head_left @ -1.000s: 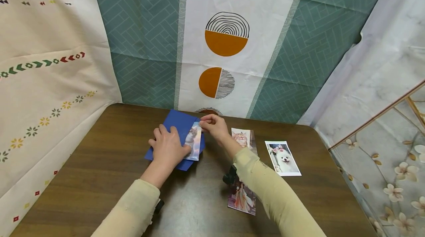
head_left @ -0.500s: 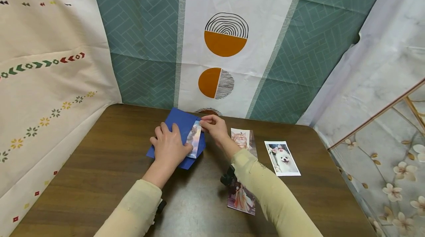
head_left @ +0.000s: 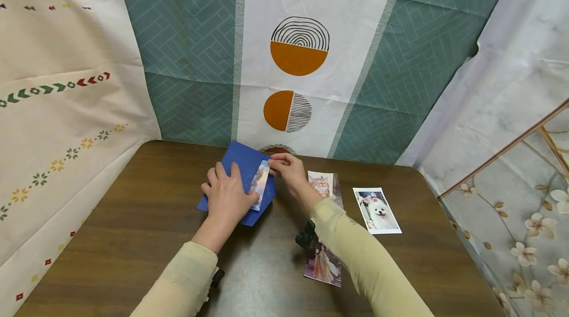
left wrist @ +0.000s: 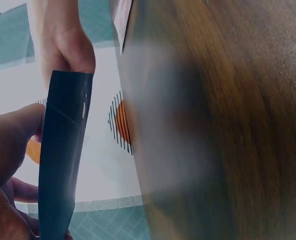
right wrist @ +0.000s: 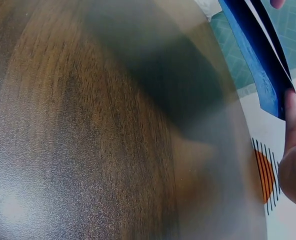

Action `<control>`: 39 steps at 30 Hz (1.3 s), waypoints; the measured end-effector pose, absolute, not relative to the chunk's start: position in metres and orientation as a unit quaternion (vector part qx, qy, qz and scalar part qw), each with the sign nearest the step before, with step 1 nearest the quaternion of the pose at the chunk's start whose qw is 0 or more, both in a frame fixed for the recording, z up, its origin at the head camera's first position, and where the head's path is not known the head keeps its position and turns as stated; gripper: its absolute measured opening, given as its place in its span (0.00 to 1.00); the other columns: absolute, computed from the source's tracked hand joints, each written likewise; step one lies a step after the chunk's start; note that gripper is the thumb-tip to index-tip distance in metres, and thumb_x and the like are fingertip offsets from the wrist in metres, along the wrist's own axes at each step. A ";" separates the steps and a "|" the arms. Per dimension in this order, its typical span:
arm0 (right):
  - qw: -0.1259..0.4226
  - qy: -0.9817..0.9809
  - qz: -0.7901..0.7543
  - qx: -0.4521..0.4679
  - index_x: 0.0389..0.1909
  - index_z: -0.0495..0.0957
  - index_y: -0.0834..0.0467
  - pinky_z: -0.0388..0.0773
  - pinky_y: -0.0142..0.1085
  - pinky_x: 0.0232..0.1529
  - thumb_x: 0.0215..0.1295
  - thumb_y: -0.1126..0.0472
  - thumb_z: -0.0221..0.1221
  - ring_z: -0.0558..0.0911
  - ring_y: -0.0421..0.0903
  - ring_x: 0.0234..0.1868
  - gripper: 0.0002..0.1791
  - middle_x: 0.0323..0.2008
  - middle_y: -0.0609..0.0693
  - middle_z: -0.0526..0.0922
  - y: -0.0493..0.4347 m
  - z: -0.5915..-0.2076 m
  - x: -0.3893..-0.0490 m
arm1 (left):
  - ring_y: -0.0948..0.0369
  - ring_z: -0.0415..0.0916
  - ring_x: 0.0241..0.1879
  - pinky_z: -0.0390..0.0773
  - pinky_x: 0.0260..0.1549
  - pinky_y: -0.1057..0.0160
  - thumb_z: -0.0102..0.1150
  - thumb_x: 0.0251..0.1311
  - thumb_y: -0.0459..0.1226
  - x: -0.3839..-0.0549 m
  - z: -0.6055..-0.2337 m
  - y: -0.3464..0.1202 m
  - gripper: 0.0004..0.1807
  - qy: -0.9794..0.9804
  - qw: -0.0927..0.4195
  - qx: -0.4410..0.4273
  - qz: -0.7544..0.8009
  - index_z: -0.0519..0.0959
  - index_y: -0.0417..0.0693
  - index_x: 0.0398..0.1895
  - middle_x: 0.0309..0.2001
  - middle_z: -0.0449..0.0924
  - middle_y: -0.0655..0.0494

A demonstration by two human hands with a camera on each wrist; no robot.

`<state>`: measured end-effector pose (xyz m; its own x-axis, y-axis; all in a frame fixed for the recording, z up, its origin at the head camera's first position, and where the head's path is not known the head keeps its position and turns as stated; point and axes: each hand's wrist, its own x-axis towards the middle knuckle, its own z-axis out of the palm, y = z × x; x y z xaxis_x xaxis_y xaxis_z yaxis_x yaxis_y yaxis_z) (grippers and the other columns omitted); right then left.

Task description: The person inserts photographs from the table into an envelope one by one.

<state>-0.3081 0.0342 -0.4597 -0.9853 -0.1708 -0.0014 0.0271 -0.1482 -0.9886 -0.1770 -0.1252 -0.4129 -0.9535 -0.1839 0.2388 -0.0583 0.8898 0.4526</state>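
A blue envelope (head_left: pixel 242 159) is held up above the table, tilted. Part of a pastel picture card (head_left: pixel 263 181) shows along its right side, the rest hidden behind the blue paper. My left hand (head_left: pixel 225 191) grips the envelope from the left, fingers spread over it and thumb by the card's lower end; in the left wrist view the envelope (left wrist: pixel 65 150) stands between thumb and fingers. With my right hand (head_left: pixel 289 171) I pinch the card's upper corner, right at the envelope's edge. The right wrist view shows a fingertip against the end of the envelope (right wrist: pixel 258 65).
To the right, a white dog photo (head_left: pixel 379 211) lies on the brown table (head_left: pixel 146 238). A cat picture (head_left: pixel 320 184) and a picture of a robed figure (head_left: pixel 323 263) lie partly under the right forearm. A patterned curtain (head_left: pixel 298 60) hangs behind the table.
Less of the picture card shows beside the envelope, as the envelope has shifted slightly right and away over it with the left hand. The right hand stays at the card's corner.
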 end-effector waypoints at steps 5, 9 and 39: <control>0.065 0.652 -0.752 -0.069 0.56 0.81 0.74 0.88 0.37 0.43 0.71 0.75 0.64 0.89 0.41 0.37 0.15 0.39 0.53 0.90 0.039 -0.461 -0.309 | 0.27 0.55 0.73 0.66 0.57 0.24 0.76 0.56 0.51 -0.178 -0.414 -0.125 0.51 -0.962 0.140 0.061 -0.226 0.67 0.30 0.76 0.75 0.56 0.20; 0.065 0.665 -0.740 -0.078 0.57 0.82 0.72 0.89 0.38 0.44 0.71 0.76 0.64 0.90 0.42 0.40 0.15 0.47 0.60 0.90 0.043 -0.460 -0.309 | 0.27 0.55 0.72 0.66 0.57 0.24 0.75 0.57 0.51 -0.178 -0.414 -0.125 0.51 -0.963 0.139 0.060 -0.225 0.67 0.30 0.76 0.76 0.56 0.20; 0.033 0.637 -0.769 -0.048 0.53 0.81 0.71 0.88 0.36 0.45 0.67 0.78 0.66 0.88 0.42 0.39 0.14 0.41 0.54 0.89 0.034 -0.456 -0.305 | 0.28 0.55 0.72 0.67 0.57 0.24 0.76 0.56 0.50 -0.184 -0.416 -0.114 0.50 -0.952 0.150 0.065 -0.260 0.67 0.33 0.77 0.76 0.56 0.22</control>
